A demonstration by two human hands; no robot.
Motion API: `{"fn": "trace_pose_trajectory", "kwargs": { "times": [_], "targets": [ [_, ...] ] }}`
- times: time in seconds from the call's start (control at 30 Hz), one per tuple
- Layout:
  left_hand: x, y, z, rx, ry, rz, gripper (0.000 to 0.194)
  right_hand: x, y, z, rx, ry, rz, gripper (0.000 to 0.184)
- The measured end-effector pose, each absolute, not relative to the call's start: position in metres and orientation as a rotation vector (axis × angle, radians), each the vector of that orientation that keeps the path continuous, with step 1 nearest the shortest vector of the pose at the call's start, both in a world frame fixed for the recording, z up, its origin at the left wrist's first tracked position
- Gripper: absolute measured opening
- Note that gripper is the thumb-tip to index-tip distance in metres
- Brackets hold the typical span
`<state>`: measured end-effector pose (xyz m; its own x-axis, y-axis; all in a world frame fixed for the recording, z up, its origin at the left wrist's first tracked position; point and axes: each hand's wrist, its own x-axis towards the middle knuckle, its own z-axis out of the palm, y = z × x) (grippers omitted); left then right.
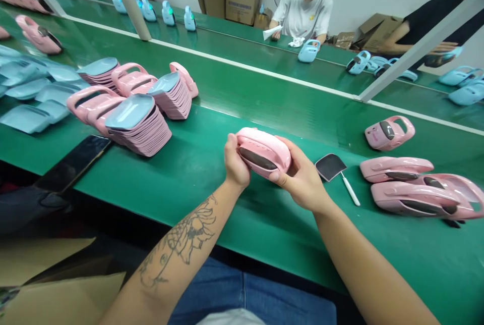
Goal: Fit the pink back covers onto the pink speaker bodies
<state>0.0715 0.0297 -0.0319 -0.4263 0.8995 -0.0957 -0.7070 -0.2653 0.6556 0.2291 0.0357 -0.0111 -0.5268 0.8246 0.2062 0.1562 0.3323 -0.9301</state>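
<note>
A pink plastic housing (264, 151) with a dark oval window is held between both my hands just above the green belt (234, 199). My left hand (235, 163) grips its left end with fingers curled round it. My right hand (300, 176) wraps the right end and underside. A small dark lens panel on a white stick (335, 169) lies on the belt just right of my right hand. Further right lie three finished pink housings (412, 188).
Stacks of pink shells topped with blue-grey panels (139, 123) and loose blue panels (34, 93) sit to the left. A black phone (75, 161) lies at the near left edge. Across the belt sit other people with blue housings (308, 51). Cardboard (49, 284) lies at bottom left.
</note>
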Motion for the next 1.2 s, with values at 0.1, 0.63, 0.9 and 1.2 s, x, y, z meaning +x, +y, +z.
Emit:
{"fn": "trace_pose_trajectory", "kwargs": {
  "times": [0.1, 0.63, 0.9, 1.2],
  "targets": [
    [0.075, 0.029, -0.029, 0.246, 0.719, 1.914, 0.063, 0.218, 0.024, -0.019, -0.819, -1.767, 1.221, 0.082],
    [0.057, -0.079, -0.010, 1.446, 1.016, 1.195, 0.076, 0.271, -0.052, -0.017, -0.930, -1.576, 1.206, 0.074],
    [0.069, -0.109, -0.037, 1.433, 1.288, 1.088, 0.070, 0.269, -0.086, -0.051, -1.067, -1.593, 1.301, 0.067],
    [0.084, -0.111, -0.024, 1.401, 1.332, 1.145, 0.059, 0.259, -0.099, -0.055, -1.063, -1.458, 1.243, 0.062]
  ]
}}
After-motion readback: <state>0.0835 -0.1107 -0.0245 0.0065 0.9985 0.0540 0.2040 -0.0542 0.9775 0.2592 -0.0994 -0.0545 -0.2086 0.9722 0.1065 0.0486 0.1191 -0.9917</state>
